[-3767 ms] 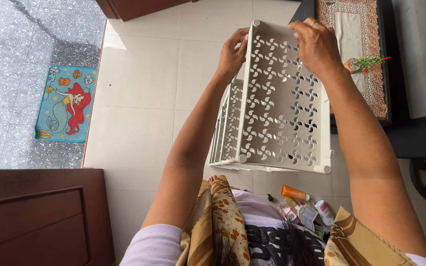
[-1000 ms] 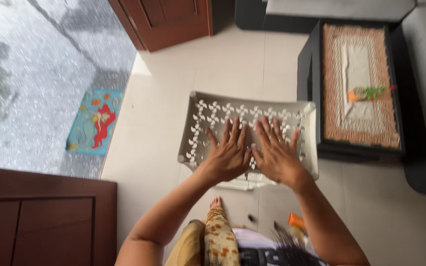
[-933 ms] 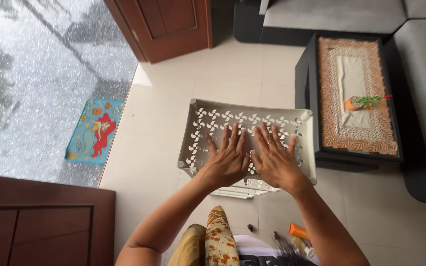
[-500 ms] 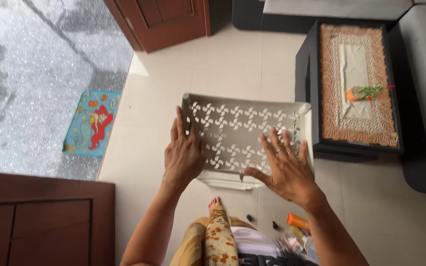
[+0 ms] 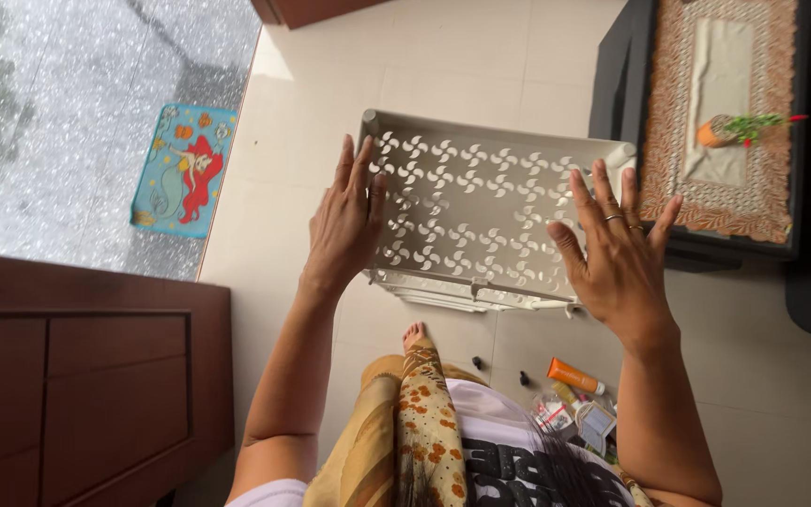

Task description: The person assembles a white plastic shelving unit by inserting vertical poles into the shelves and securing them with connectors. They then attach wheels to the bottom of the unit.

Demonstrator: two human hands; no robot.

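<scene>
A cream plastic shelf rack (image 5: pixel 481 202) with pinwheel-shaped cut-outs stands on the tiled floor in front of me, its top tray facing up and lower tiers showing under the near edge. My left hand (image 5: pixel 344 221) lies flat on the top tray's left end, fingers spread. My right hand (image 5: pixel 617 253), with rings on it, is flat at the tray's right end, fingers apart. Neither hand grips anything.
A dark low table (image 5: pixel 720 131) with a patterned runner and a small potted plant (image 5: pixel 734 127) stands right of the rack. A colourful mat (image 5: pixel 183 169) lies at left, a brown cabinet (image 5: pixel 77 394) nearer. An orange tube (image 5: pixel 574 376) and small packets lie by my feet.
My hands have slid apart from the middle of the top tray to its left and right ends. Earlier I held the rack up tilted; it now stands on the floor.
</scene>
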